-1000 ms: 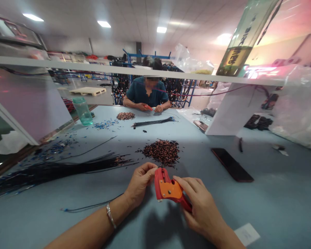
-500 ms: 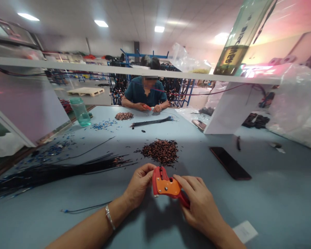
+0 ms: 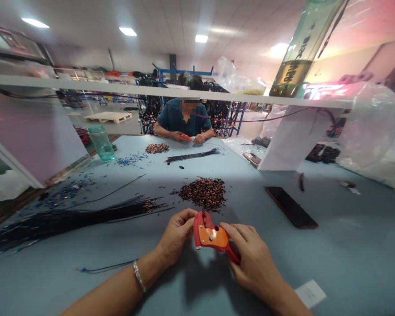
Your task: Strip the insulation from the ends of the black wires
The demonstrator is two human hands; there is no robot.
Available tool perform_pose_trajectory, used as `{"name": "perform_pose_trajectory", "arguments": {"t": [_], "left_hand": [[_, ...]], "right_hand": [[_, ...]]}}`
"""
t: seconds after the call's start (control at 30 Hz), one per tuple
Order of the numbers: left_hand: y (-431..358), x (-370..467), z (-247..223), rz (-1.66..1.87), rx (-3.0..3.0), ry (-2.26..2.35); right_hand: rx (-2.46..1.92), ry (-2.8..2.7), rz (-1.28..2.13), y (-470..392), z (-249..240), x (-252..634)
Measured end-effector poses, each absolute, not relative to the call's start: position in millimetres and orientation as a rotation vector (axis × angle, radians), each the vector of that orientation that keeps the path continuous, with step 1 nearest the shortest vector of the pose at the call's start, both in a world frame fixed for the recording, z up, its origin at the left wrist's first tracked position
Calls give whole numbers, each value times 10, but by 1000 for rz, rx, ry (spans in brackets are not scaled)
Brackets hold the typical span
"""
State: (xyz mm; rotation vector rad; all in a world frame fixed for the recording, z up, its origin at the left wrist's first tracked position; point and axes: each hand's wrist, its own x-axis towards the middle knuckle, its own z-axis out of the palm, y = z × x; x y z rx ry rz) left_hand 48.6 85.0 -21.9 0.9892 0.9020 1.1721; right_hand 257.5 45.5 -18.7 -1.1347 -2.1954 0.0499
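Observation:
My right hand (image 3: 255, 254) is wrapped round the handles of a red and orange wire stripper (image 3: 213, 237). My left hand (image 3: 177, 230) is closed in a pinch at the stripper's jaws. A thin black wire (image 3: 108, 266) with a blue terminal at its far end runs in under my left wrist; the stretch between my fingers is hidden. Just beyond the stripper lies a heap of short black and copper-coloured scraps (image 3: 204, 192). A bundle of black wires (image 3: 82, 219) stretches across the left of the table, its copper ends towards the heap.
A phone (image 3: 291, 207) lies to the right, a white label (image 3: 310, 294) near my right forearm. Blue bits (image 3: 66, 188) are scattered at left, near a green bottle (image 3: 101, 144). A shelf (image 3: 171, 91) spans the table. Across sits a person (image 3: 184, 118) holding a red tool.
Both hands and the wire stripper hold almost the same position. The view has shifted very slightly, and a brighter glint shows on the stripper's orange plate.

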Motion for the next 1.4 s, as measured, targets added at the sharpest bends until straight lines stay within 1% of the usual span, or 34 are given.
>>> {"name": "perform_pose_trajectory", "arguments": {"t": [0.1, 0.17, 0.23, 0.37, 0.47, 0.57, 0.67, 0.8, 0.9, 0.97, 1.07, 1.2, 1.3, 1.4], "left_hand": [[857, 494, -191, 1194, 1029, 955], [851, 508, -158, 1208, 1080, 994], [832, 527, -121, 1218, 1149, 1032], [763, 567, -67, 1272, 1277, 1125], [707, 594, -52, 1311, 1340, 1190], [674, 619, -43, 1325, 1378, 1220], [659, 648, -35, 1324, 1395, 1225], [637, 700, -29, 1312, 1387, 1213], [627, 732, -38, 1303, 1366, 1191], [634, 739, -51, 1304, 1343, 1171], [664, 730, -80, 1317, 1300, 1129], [714, 698, -128, 1327, 1238, 1034], [737, 661, -155, 1323, 1189, 951], [740, 628, -160, 1299, 1144, 907]], "right_hand": [[-1117, -2154, 135, 448, -165, 2572], [-1122, -2086, 297, 439, -109, 2571], [-1130, -1999, 568, 425, -33, 2574], [-1042, -1752, 1231, 407, 60, 2578], [-952, -1473, 1582, 409, 27, 2577], [-906, -1345, 1762, 419, -25, 2579], [-888, -1325, 1830, 425, -48, 2578], [-917, -1332, 1813, 427, -27, 2563], [-983, -1449, 1704, 432, 56, 2551], [-1080, -1626, 1510, 440, 131, 2541], [-1212, -1903, 1084, 454, 201, 2512], [-1212, -2088, 632, 476, 101, 2457], [-1258, -2183, 374, 492, -36, 2433], [-1292, -2241, 240, 503, -95, 2426]]}}
